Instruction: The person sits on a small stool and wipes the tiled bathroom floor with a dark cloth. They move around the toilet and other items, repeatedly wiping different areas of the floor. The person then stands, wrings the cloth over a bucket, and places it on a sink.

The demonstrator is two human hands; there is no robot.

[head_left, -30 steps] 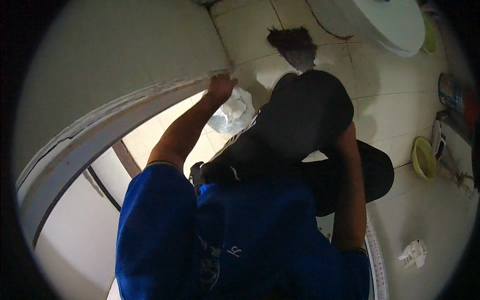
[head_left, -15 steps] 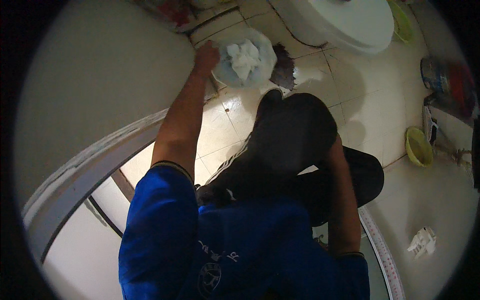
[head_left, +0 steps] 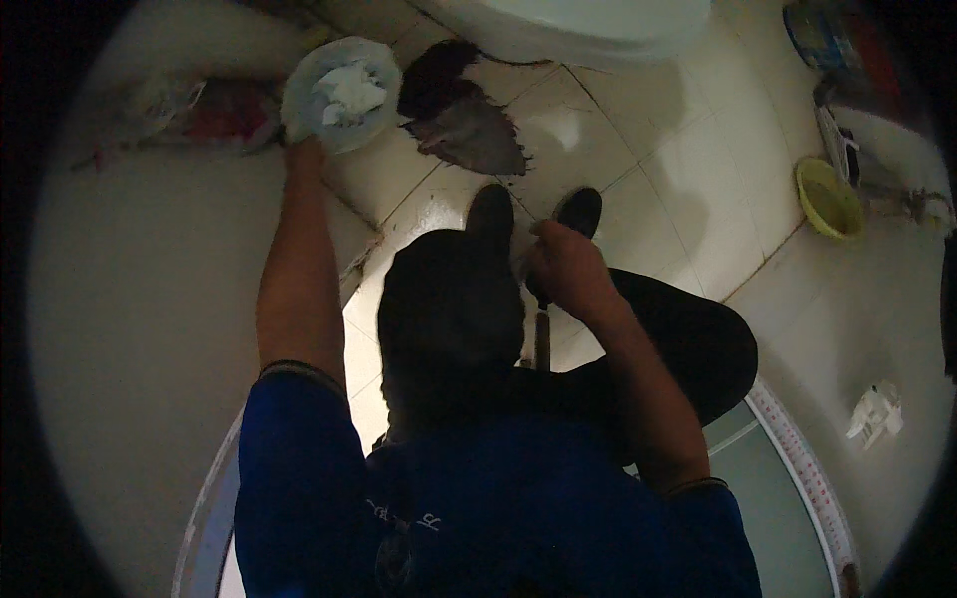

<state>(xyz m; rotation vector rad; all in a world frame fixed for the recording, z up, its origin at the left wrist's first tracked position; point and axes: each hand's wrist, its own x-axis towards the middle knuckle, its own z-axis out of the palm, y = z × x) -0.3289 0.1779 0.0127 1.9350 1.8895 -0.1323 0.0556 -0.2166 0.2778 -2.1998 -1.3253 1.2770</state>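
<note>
A pale, round waste bin [head_left: 297, 101] stands at the upper left with crumpled white tissue [head_left: 351, 92] inside. At its near rim is my left hand [head_left: 306, 157], closed on the edge, though the fingers are partly hidden. My right hand [head_left: 568, 264] is closed in front of my knees. A dark rod-like handle [head_left: 541, 339] shows just below it and seems to run into the grip; its upper part is dim. Right of the bin a dark, ragged cloth or mop head [head_left: 467, 130] lies on the tiles. I cannot tell whether the handle joins it.
The base of a white toilet [head_left: 598, 25] is at the top. A yellow-green basin [head_left: 829, 199] sits at the right wall, below a metal fitting [head_left: 902, 204]. Red and clear plastic bags [head_left: 224, 110] lie left of the bin. A white object [head_left: 875, 414] is at the lower right.
The view has turned, and the bin now appears farther left with my left hand still at its rim. My right hand has come up from beside my knee to the front. More of the ragged cloth shows.
</note>
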